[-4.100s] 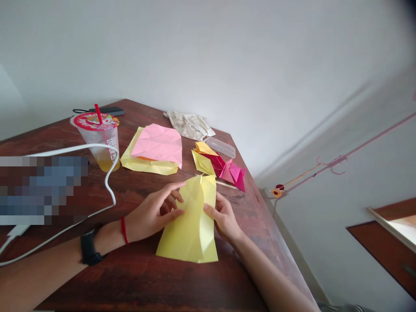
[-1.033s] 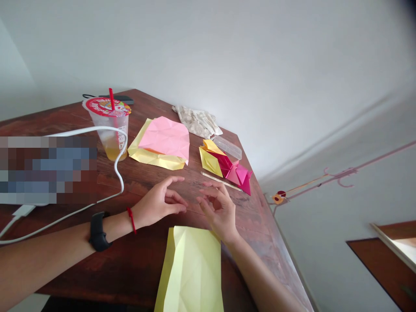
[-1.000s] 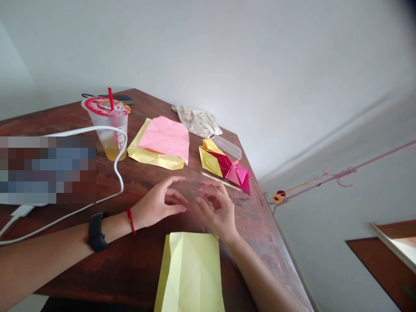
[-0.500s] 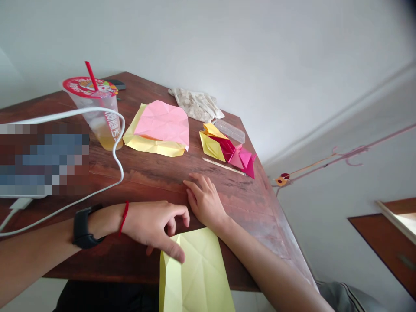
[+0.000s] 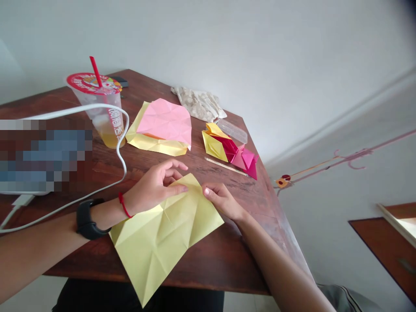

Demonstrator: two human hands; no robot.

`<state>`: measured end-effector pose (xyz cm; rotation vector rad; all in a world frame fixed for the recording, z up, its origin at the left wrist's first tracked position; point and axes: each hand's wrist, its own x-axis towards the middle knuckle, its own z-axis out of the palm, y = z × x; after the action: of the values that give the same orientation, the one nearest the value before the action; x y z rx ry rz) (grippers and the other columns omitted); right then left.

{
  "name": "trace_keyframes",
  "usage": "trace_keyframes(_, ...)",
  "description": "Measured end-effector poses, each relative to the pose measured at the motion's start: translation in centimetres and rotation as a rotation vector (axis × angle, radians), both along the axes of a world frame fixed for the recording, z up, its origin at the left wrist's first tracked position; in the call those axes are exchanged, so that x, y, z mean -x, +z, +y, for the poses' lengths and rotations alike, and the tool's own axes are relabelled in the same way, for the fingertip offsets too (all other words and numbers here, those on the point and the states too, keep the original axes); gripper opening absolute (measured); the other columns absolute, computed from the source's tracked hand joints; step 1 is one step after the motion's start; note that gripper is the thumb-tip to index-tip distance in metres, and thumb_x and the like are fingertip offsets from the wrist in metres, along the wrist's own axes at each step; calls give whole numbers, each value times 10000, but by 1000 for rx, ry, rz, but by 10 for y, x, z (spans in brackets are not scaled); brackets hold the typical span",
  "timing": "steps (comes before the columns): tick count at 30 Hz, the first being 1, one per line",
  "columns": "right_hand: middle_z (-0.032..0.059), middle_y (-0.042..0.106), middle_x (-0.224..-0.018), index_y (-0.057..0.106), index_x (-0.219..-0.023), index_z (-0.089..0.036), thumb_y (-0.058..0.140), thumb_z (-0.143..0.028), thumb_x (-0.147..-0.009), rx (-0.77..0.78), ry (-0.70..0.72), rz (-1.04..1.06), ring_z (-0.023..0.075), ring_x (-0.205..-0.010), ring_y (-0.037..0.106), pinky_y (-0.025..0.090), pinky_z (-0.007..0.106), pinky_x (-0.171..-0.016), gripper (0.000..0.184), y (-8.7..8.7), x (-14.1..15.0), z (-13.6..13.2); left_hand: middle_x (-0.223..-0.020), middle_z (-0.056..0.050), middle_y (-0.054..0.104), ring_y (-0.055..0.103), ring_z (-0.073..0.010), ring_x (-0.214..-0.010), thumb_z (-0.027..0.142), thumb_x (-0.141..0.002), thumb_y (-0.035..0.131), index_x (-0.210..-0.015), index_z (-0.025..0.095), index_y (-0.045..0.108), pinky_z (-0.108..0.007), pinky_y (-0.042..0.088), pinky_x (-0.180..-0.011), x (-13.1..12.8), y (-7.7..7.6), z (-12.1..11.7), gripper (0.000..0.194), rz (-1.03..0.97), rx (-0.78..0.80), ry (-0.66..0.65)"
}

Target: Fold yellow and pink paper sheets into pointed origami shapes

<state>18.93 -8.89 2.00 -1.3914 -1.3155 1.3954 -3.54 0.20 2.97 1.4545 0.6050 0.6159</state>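
Observation:
A creased sheet of yellow origami paper (image 5: 162,234) slants over the table's front edge, its lowest corner hanging past it. My left hand (image 5: 159,184) pinches the paper near its top corner, thumb on the face and fingers behind. On the right side of that corner, my right hand (image 5: 224,200) grips the paper's edge, thumb at the front and the other fingers curled. Crease lines cross the whole sheet. Beyond my hands lie folded paper pieces (image 5: 216,145) in yellow, orange and magenta.
Pink creased paper (image 5: 165,119) rests on yellow sheets (image 5: 149,145). A drink cup (image 5: 105,117) with a straw stands at left, near a white cable (image 5: 125,169) and a pixelated screen area (image 5: 42,158). A thin stick (image 5: 225,167), clear case (image 5: 232,131) and cloth (image 5: 199,104) lie farther back.
The yellow paper has come up onto the table and turned so a corner points away from me. Both hands have closed on it; the right hand was resting flat on the table.

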Motion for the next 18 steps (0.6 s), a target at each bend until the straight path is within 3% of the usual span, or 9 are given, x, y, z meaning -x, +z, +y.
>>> trace_keyframes(4,-8,628,-685,701,-805,-165,721,-629,-847,-46,-36,74,110,-571,525,421,229,-541,467,-1,10,-2,-813,4,685,685,-177,-765,312,-755,797,-1132,197,562,-273,520,-671,-2,-5,-7,459,14,3,-28)
trace_keyframes(11,11,692,-716,748,-833,-174,757,-527,-848,-129,-134,-13,111,-581,567,435,214,-520,353,-9,23,-1,-807,10,696,682,-179,-771,321,-747,805,-1161,184,577,-271,520,-694,-5,-18,-8,492,65,16,-114)
trace_keyframes(14,27,732,-756,761,-871,-178,771,-514,-836,-127,-166,24,124,-607,617,476,222,-544,339,-12,24,-1,-797,-11,694,655,-175,-751,447,-818,745,-957,150,668,-244,491,-642,-4,-20,-6,337,135,8,-178)
trace_keyframes(16,29,737,-746,759,-840,-179,786,-507,-821,-132,-189,29,128,-606,628,488,224,-544,331,-13,24,-1,-680,3,625,570,-139,-633,536,-860,677,-743,135,663,-215,407,-537,-3,-20,-5,417,202,-35,-204)
trace_keyframes(18,28,741,-738,757,-818,-182,801,-506,-803,-128,-204,32,130,-600,632,494,225,-538,328,-13,24,-1,-615,14,568,498,-118,-574,579,-866,650,-655,133,644,-209,341,-493,-3,-19,-6,493,244,-73,-205)
